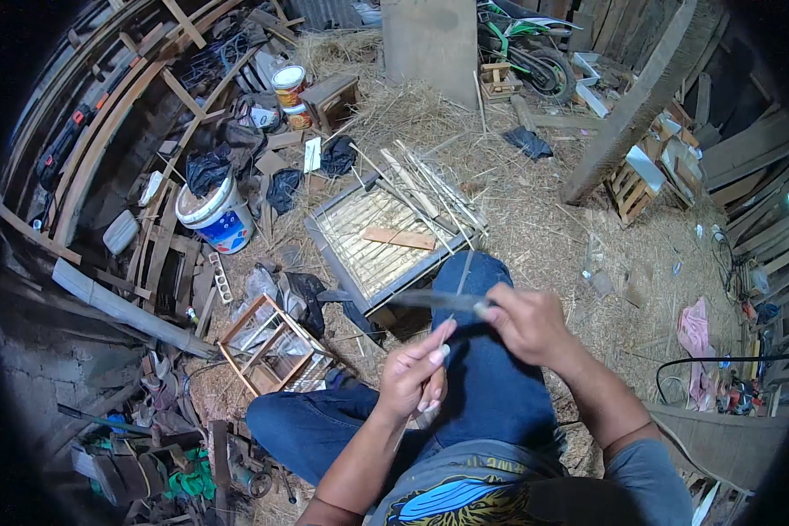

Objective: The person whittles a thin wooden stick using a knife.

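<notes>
My right hand (528, 326) is closed around the handle of a knife. Its blade (434, 300) points left above my knee and is smeared by motion. Below it, my left hand (410, 379) is pinched on a thin pale strip (466, 273), which seems to run up past the blade over my thigh. The fingers hide much of the strip. In front of my knees lies a framed panel of pale slats (368, 230). A flat wooden piece (399, 238) and several long thin sticks (421, 188) rest on it.
A wooden frame box (276, 346) stands left of my legs. Further left are a white bucket (215, 215) and a long pole (131, 307). A wooden post (631, 105) rises at the right. Straw and shavings cover the floor (535, 228). A motorbike (530, 53) stands behind.
</notes>
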`<state>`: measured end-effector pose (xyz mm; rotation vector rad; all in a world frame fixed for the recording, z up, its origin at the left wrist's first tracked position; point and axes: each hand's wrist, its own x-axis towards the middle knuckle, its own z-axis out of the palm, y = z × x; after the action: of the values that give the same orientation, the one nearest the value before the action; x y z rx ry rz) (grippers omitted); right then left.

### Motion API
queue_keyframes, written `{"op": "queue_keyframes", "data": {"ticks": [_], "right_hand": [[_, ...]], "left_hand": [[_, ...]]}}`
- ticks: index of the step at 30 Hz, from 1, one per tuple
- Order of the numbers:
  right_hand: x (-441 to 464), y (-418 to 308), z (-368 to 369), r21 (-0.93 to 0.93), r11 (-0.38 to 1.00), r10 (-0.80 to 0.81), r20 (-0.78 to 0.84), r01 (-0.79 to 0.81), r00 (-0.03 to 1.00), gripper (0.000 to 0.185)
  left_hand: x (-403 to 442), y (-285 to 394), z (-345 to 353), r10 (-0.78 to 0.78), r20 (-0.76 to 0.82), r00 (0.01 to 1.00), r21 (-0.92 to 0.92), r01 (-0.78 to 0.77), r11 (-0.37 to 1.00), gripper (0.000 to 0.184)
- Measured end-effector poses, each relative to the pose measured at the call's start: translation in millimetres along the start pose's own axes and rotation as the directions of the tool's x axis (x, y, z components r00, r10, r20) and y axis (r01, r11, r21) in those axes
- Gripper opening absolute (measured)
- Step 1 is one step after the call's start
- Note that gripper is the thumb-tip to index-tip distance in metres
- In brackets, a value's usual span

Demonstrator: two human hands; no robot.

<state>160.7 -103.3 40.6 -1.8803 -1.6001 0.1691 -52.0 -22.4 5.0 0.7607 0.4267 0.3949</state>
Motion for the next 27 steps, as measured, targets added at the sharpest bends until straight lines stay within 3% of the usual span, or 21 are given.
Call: {"op": "queue_keyframes", "data": {"ticks": [2, 7, 18, 20, 22, 25, 27], "right_hand": [[-5, -16, 1, 0.057, 0.996, -0.076, 0.070, 0.072, 0.995, 0.026], [-14, -19, 15, 0.076, 0.994, -0.090, 0.152, 0.079, 0.984, 0.025], [-6, -11, 15, 0.000, 0.994, -0.111, 0.133, 0.112, 0.985, 0.026], [-5, -6, 17, -0.012, 0.993, -0.113, 0.135, 0.115, 0.984, 0.026], [-8, 6, 22, -0.141, 0.990, -0.010, 0.089, 0.022, 0.996, 0.025], [1, 33, -1, -0.155, 0.981, 0.114, -0.036, -0.118, 0.993, 0.024], [-7, 17, 4, -0.107, 0.992, 0.073, -0.004, -0.073, 0.997, 0.024]], "left_hand": [[4, -1, -3, -0.002, 0.011, 1.000, -0.042, 0.002, 0.999, 0.045], [5, 3, 1, 0.044, 0.015, 0.999, -0.075, -0.043, 0.996, 0.049], [6, -1, -1, 0.091, -0.039, 0.995, 0.002, -0.091, 0.996, 0.045], [8, -1, -1, 0.042, -0.061, 0.997, 0.010, -0.041, 0.999, 0.044], [5, -2, -5, 0.061, -0.031, 0.998, -0.014, -0.062, 0.998, 0.043], [-1, -8, -11, 0.080, -0.013, 0.997, -0.021, -0.080, 0.997, 0.043], [-3, -13, -12, 0.090, -0.024, 0.996, -0.003, -0.090, 0.996, 0.042]]}}
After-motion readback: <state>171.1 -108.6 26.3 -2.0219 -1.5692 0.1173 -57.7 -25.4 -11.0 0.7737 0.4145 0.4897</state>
